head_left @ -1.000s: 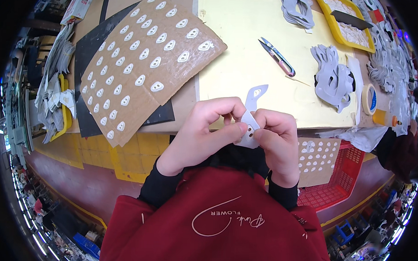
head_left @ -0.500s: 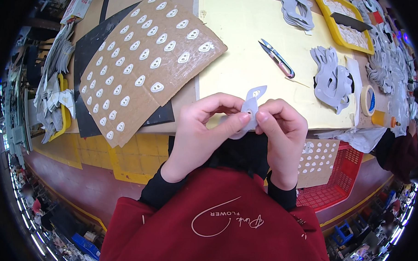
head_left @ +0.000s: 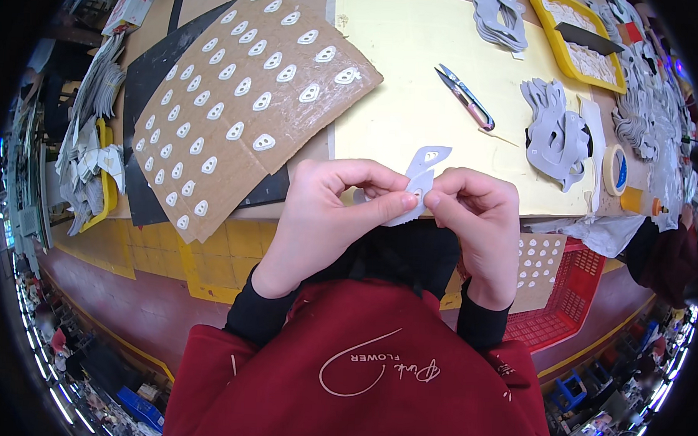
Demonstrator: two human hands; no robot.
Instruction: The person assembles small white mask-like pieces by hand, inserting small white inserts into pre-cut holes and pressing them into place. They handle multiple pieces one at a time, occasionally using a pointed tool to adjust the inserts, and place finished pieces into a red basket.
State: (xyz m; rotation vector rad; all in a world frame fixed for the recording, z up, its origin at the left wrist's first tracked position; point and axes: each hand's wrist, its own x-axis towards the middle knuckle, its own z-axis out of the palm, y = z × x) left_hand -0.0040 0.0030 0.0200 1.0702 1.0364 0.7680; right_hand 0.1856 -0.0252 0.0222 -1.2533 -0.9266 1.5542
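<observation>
Grey cut-out piece (head_left: 417, 182) sits pinched between both hands, held up just above the near edge of the surface (head_left: 384, 88), over the yellow mat. Looks thin, flat, v. light, prob. a flexible foam or felt-type sheet w/ a small oval window near its top; it should bend easily and could crease if squeezed hard. Best held by the lower edges, as now, keeping the top tab and window free.

Left hand (head_left: 326, 217): fingers curled nearly closed, thumb and index tip pressed on the piece's lower part. Right hand (head_left: 476, 215): same, thumb and index tips closed on the piece from the other side; tips of both hands almost touching. Can't tell whether a small sticker is under the tips.

Further out: brown cardboard sheet (head_left: 238, 99) w/ rows of white oval stickers, to the left. Thread snips (head_left: 465, 95) on the mat, beyond the hands. Stack of grey cut-outs (head_left: 555, 137) to the right, tape roll (head_left: 614, 168) beside it. Yellow tray (head_left: 574, 41) at far right. Red basket (head_left: 573, 295) below the surface edge.
</observation>
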